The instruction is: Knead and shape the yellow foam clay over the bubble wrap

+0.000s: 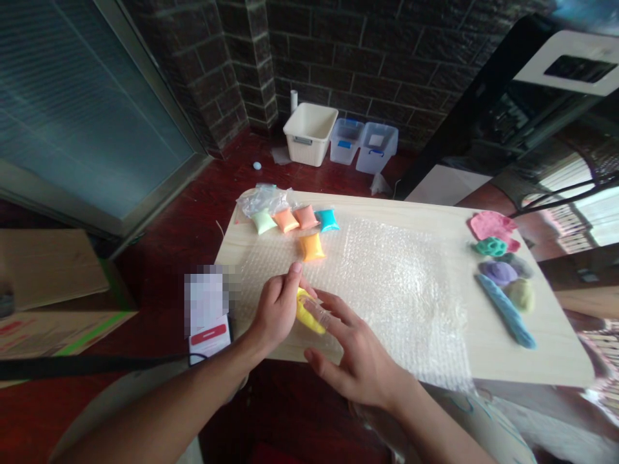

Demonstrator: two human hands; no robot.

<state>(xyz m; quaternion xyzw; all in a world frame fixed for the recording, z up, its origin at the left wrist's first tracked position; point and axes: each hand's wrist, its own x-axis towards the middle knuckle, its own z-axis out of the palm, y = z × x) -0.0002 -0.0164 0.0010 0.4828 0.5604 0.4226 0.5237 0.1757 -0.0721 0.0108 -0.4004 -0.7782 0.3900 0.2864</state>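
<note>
My left hand [276,308] and my right hand [349,351] meet over a yellow clay packet [307,314] at the near edge of the wooden table [556,341]. The left hand's fingers curl around the packet's left side. My right hand pinches its clear plastic wrapper with fingertips, the other fingers spread. Both rest on a sheet of bubble wrap [387,277]. An orange packet [312,247] lies just beyond the hands. Further back sits a row of packets: pale green [264,222], two orange [294,218] and a blue one [327,220].
Shaped clay pieces lie at the table's right: pink [492,225], teal [491,247], purple [498,272], olive [521,294] and a long blue strip [507,310]. A phone [209,322] sits at the left. White and clear bins [338,135] stand on the floor by the brick wall.
</note>
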